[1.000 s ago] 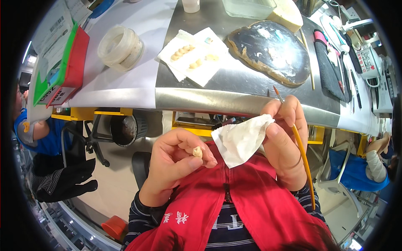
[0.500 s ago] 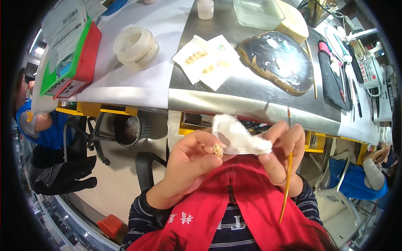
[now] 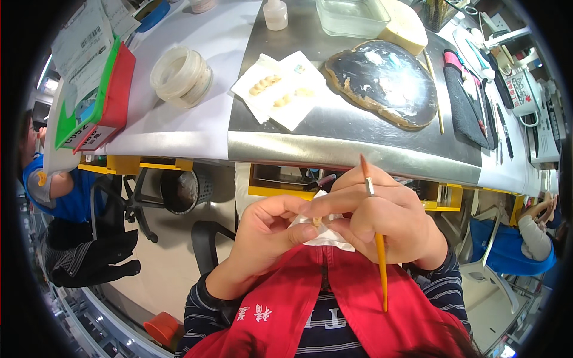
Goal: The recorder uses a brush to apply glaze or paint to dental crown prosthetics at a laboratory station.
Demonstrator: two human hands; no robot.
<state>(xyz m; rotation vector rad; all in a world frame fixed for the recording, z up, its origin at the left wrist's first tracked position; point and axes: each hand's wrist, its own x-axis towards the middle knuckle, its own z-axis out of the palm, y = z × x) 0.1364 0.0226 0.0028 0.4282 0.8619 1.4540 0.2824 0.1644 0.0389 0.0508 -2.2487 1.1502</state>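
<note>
In front of my red apron, my left hand (image 3: 262,231) pinches a tiny yellowish tooth-shaped piece (image 3: 317,221) between thumb and fingers. My right hand (image 3: 397,224) is closed on a crumpled white tissue (image 3: 331,240), which wraps around the little piece. A thin brush (image 3: 381,262) with a yellow handle and reddish-brown tip is tucked between the right fingers, tip upward. The fingertips of both hands meet at the tissue and partly cover the piece. On the bench beyond, more tooth-shaped pieces (image 3: 265,85) lie on white paper sheets (image 3: 292,118).
A dark slab (image 3: 385,83) with a rough brown edge rests on the metal bench top (image 3: 358,143). Nearby are a glass dish (image 3: 352,18), a small bottle (image 3: 276,15) and a cloudy jar (image 3: 181,77). A green-and-red bin (image 3: 113,89) stands at the left. Other people sit at both sides.
My right hand has moved left and brought the tissue against the piece in my left hand. The brush has shifted left with it. The bench appears slightly shifted in view.
</note>
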